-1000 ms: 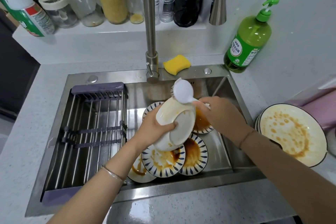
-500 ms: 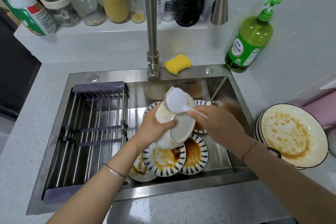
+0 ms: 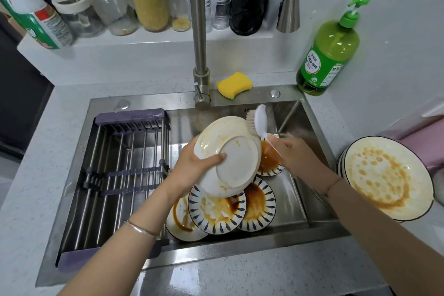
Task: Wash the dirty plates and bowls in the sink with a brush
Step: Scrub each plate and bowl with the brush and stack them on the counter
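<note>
My left hand [image 3: 194, 166] grips a white plate [image 3: 230, 158] by its left rim, tilted over the sink [image 3: 319, 221] with its stained underside facing me. My right hand [image 3: 295, 156] holds the handle of a white brush [image 3: 260, 119], whose bristles touch the plate's upper right edge. Below lie several dirty plates with blue-patterned rims [image 3: 216, 214], smeared with brown sauce. A stack of dirty bowls [image 3: 384, 178] stands on the counter at the right.
A purple-framed drying rack [image 3: 120, 163] fills the sink's left half. The faucet [image 3: 199, 31] rises behind the sink, a yellow sponge [image 3: 234, 84] beside its base. A green soap bottle [image 3: 329, 50] stands at the back right. Jars line the rear ledge.
The plate has turned so its underside faces me more fully. The brush has swung from the plate's middle to its upper right edge.
</note>
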A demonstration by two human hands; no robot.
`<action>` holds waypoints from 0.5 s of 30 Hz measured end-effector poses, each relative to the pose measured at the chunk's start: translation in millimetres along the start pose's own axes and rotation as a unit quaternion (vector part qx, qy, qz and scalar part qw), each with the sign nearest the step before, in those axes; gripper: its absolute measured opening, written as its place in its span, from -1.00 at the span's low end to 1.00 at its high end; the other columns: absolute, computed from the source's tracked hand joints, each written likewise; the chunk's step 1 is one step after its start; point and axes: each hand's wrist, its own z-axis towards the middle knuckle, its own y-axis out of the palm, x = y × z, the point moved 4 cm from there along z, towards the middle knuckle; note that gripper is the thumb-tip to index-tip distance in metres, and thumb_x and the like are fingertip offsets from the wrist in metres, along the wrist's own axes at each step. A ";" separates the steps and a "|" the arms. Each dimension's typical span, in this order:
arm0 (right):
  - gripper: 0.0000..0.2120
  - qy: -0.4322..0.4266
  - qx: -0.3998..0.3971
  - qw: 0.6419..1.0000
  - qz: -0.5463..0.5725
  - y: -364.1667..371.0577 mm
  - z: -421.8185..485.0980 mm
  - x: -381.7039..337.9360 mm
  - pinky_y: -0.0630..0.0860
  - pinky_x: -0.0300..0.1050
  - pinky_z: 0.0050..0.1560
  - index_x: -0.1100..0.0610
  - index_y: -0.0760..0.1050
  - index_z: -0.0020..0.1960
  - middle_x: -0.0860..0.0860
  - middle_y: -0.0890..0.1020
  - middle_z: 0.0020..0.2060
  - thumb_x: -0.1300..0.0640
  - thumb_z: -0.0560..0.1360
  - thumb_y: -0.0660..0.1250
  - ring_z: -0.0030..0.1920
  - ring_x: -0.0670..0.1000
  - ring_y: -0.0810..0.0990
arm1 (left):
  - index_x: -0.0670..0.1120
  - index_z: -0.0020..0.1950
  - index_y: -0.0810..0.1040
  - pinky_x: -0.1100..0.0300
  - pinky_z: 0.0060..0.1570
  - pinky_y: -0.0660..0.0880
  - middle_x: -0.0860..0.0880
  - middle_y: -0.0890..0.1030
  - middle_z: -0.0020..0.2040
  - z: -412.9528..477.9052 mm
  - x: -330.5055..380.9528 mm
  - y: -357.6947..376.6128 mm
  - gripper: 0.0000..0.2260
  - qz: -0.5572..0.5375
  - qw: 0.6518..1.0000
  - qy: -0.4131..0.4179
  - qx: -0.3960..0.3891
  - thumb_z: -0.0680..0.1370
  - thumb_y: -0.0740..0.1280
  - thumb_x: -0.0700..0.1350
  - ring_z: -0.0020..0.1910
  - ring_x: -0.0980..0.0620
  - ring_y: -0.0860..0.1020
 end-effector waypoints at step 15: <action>-0.58 0.027 0.003 0.999 0.042 -5.1 -40.4 3.8 0.27 -0.35 -0.52 0.03 0.44 -0.41 -0.11 0.33 -0.62 -0.03 0.61 0.17 -0.55 -0.12 0.27 | -0.09 0.20 0.54 0.01 -0.07 0.63 -0.11 0.69 0.04 8.2 21.9 -5.2 -0.69 -0.201 0.975 -0.035 0.082 0.47 0.44 -0.22 0.02 -0.08 0.66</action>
